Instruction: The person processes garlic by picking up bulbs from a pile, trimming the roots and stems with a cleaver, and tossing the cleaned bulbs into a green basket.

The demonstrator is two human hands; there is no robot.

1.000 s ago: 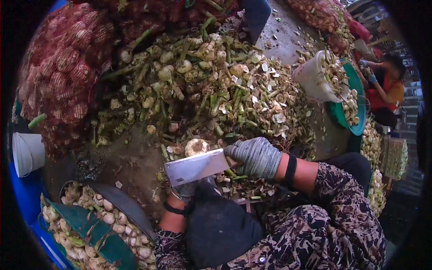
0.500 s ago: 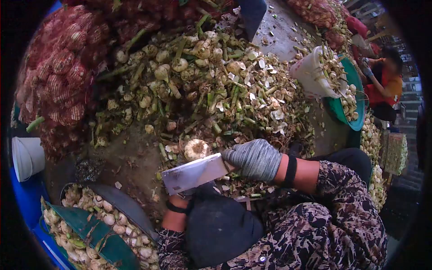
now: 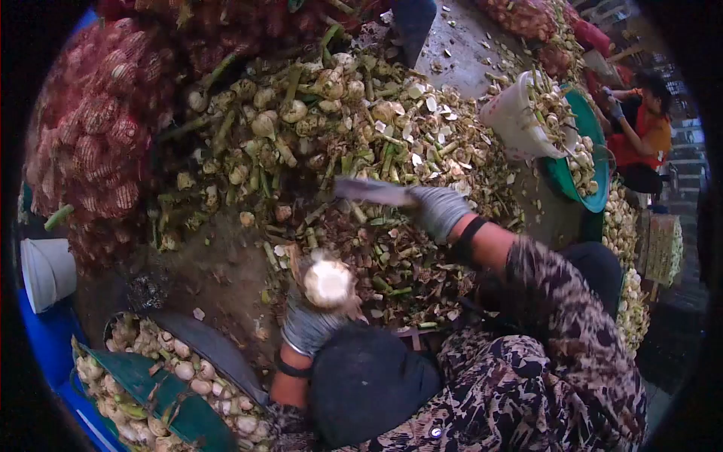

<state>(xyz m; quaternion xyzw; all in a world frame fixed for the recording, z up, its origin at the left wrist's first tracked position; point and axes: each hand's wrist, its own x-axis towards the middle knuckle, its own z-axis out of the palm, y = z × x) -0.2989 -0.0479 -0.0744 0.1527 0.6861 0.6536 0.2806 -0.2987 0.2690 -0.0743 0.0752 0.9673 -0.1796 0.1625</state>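
In the gray-gloved grip of my left hand (image 3: 307, 322) is a garlic bulb (image 3: 328, 284), its pale, flat cut face turned up toward me. My right hand (image 3: 438, 212), also gloved, is closed around the handle of a cleaver (image 3: 370, 191). The blade is raised, up and to the right of the bulb and apart from it, seen nearly edge-on and blurred. Beyond both hands spreads a pile of garlic bulbs, stalks and peelings (image 3: 361, 143). My dark cap brim (image 3: 373, 380) sits in front of part of the left forearm.
Red mesh bags of garlic (image 3: 102, 113) stand at the left, with a white bucket (image 3: 49, 275) below. Trimmed bulbs (image 3: 203, 377) fill containers at lower left. Another white bucket (image 3: 520, 120) leans over a green basin (image 3: 584, 151). A person (image 3: 642, 135) in orange sits at far right.
My right hand has lifted the cleaver up and away from the bulb. My left hand and the bulb, partly covered by the blade before, now show, and the bulb sits lower with its cut face visible.
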